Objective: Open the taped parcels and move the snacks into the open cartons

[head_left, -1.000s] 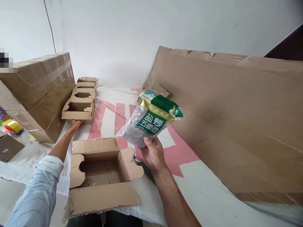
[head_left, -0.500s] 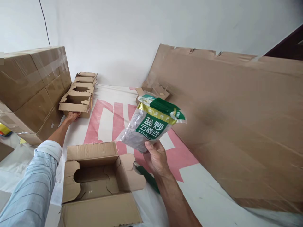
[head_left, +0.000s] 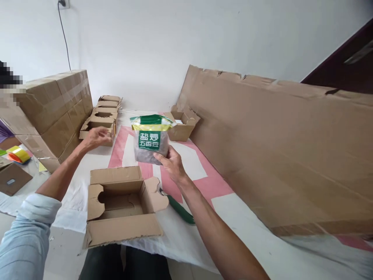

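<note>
My right hand [head_left: 171,161] grips the lower right corner of a clear plastic bag of beans [head_left: 151,140] with a green and gold label. It holds the bag upright above the table, past an open cardboard box [head_left: 122,206]. That box has its flaps folded out and its visible inside is bare. My left hand [head_left: 97,137], fingers slightly bent and apart with nothing in them, hovers in front of the nearest of a row of small open cartons [head_left: 101,124]. I cannot tell whether its fingertips touch that carton.
Stacked taped cartons [head_left: 58,116] stand at the left; a person's sleeve shows behind them. Tape rolls [head_left: 18,154] lie nearby. A large cardboard sheet [head_left: 262,155] leans at the right, beside a small open carton [head_left: 182,130]. A green-handled tool [head_left: 180,210] lies by the near box.
My left hand has come up off the front of the nearest carton in the row. The bag in my right hand has moved left and turned upright. The view has shifted.
</note>
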Action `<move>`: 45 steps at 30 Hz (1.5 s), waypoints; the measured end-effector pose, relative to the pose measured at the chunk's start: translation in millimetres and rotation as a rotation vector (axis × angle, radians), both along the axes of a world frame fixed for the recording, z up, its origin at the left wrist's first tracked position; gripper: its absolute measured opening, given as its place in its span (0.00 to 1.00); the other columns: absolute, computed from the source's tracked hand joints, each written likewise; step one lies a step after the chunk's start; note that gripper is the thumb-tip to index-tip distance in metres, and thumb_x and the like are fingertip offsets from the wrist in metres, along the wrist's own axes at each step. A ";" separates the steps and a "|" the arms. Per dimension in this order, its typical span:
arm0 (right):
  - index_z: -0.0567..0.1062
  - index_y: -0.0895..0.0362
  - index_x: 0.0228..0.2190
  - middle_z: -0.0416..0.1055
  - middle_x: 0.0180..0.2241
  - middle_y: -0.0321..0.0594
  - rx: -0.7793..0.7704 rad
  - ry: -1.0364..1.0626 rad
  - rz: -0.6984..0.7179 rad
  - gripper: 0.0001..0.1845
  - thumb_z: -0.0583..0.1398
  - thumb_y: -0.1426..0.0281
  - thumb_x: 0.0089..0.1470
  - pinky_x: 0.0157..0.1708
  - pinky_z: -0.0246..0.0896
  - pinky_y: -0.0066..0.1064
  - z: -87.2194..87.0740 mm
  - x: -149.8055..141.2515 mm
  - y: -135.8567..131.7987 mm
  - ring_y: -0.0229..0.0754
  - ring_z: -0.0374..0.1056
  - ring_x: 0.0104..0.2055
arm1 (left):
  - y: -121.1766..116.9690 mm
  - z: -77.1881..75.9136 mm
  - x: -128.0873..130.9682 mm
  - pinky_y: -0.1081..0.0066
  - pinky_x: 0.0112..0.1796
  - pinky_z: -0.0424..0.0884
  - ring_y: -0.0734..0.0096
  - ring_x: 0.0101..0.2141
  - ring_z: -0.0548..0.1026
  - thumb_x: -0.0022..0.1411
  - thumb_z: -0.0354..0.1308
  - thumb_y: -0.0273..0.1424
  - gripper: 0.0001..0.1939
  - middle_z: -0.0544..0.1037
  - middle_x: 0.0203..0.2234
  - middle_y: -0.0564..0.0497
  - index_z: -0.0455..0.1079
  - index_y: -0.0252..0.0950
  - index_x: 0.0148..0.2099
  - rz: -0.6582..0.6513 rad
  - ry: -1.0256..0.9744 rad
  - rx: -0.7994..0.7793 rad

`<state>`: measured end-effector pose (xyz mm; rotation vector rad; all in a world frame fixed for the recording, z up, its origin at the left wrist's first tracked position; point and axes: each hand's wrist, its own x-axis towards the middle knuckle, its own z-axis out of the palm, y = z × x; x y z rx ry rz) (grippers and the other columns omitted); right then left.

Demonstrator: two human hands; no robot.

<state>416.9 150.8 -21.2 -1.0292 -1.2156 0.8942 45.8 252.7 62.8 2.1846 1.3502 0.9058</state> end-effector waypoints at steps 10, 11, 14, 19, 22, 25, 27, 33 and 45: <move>0.78 0.51 0.42 0.82 0.39 0.36 0.070 -0.673 0.167 0.14 0.68 0.66 0.52 0.41 0.64 0.35 30.9 -73.9 35.1 0.48 0.73 0.41 | -74.4 69.5 82.1 0.44 0.61 0.74 0.38 0.64 0.78 0.60 0.78 0.27 0.34 0.82 0.63 0.35 0.75 0.39 0.67 -0.150 1.000 0.459; 0.79 0.51 0.44 0.83 0.41 0.37 0.096 -0.737 0.186 0.14 0.68 0.68 0.54 0.43 0.65 0.35 32.2 -80.2 34.2 0.49 0.75 0.43 | -76.4 63.0 83.7 0.44 0.61 0.74 0.37 0.63 0.79 0.61 0.77 0.26 0.30 0.83 0.61 0.34 0.77 0.38 0.64 -0.128 1.062 0.415; 0.82 0.50 0.49 0.87 0.49 0.40 0.163 -0.843 0.266 0.18 0.69 0.73 0.56 0.49 0.66 0.37 33.9 -93.5 33.5 0.52 0.78 0.50 | -73.2 41.7 79.1 0.46 0.58 0.75 0.38 0.60 0.82 0.63 0.74 0.25 0.23 0.86 0.57 0.36 0.80 0.39 0.60 -0.078 1.113 0.259; 0.86 0.51 0.45 0.88 0.45 0.41 0.136 -0.697 0.362 0.15 0.74 0.71 0.54 0.51 0.70 0.39 31.2 -94.4 44.4 0.53 0.80 0.49 | -55.4 13.0 56.1 0.54 0.53 0.77 0.36 0.58 0.84 0.61 0.74 0.29 0.18 0.89 0.51 0.38 0.86 0.44 0.54 -0.029 0.965 0.012; 0.86 0.53 0.45 0.87 0.46 0.42 0.063 -0.420 0.361 0.15 0.73 0.65 0.55 0.52 0.74 0.40 24.3 -74.8 49.5 0.49 0.81 0.48 | -45.8 0.4 35.4 0.56 0.53 0.77 0.38 0.58 0.84 0.58 0.74 0.30 0.16 0.90 0.47 0.43 0.86 0.47 0.49 0.032 0.884 -0.040; 0.84 0.54 0.48 0.87 0.48 0.46 -0.015 -0.190 0.248 0.23 0.73 0.56 0.54 0.50 0.77 0.42 8.6 -41.8 41.5 0.49 0.81 0.48 | -37.0 -8.3 9.6 0.58 0.52 0.77 0.39 0.56 0.85 0.56 0.74 0.31 0.13 0.91 0.45 0.43 0.86 0.47 0.45 0.095 0.873 -0.073; 0.83 0.54 0.49 0.87 0.44 0.46 -0.079 -0.118 0.179 0.28 0.73 0.52 0.52 0.44 0.78 0.41 -7.3 -20.8 26.8 0.49 0.81 0.44 | -30.2 -11.9 -8.5 0.58 0.52 0.77 0.38 0.55 0.86 0.56 0.73 0.30 0.12 0.91 0.45 0.42 0.86 0.46 0.44 0.137 0.872 -0.083; 0.82 0.55 0.52 0.86 0.40 0.44 -0.218 0.011 0.090 0.31 0.73 0.49 0.53 0.38 0.77 0.40 -57.0 5.8 -34.0 0.47 0.80 0.38 | -0.3 -17.6 -50.3 0.58 0.50 0.78 0.39 0.53 0.86 0.55 0.71 0.32 0.12 0.91 0.44 0.44 0.86 0.45 0.43 0.233 0.832 -0.095; 0.81 0.53 0.53 0.84 0.38 0.41 -0.285 0.093 0.096 0.34 0.74 0.45 0.53 0.37 0.74 0.40 -86.1 8.4 -73.4 0.46 0.79 0.35 | 60.7 -20.3 -59.8 0.54 0.62 0.74 0.39 0.62 0.81 0.61 0.71 0.32 0.17 0.88 0.55 0.43 0.87 0.44 0.52 0.439 0.678 -0.075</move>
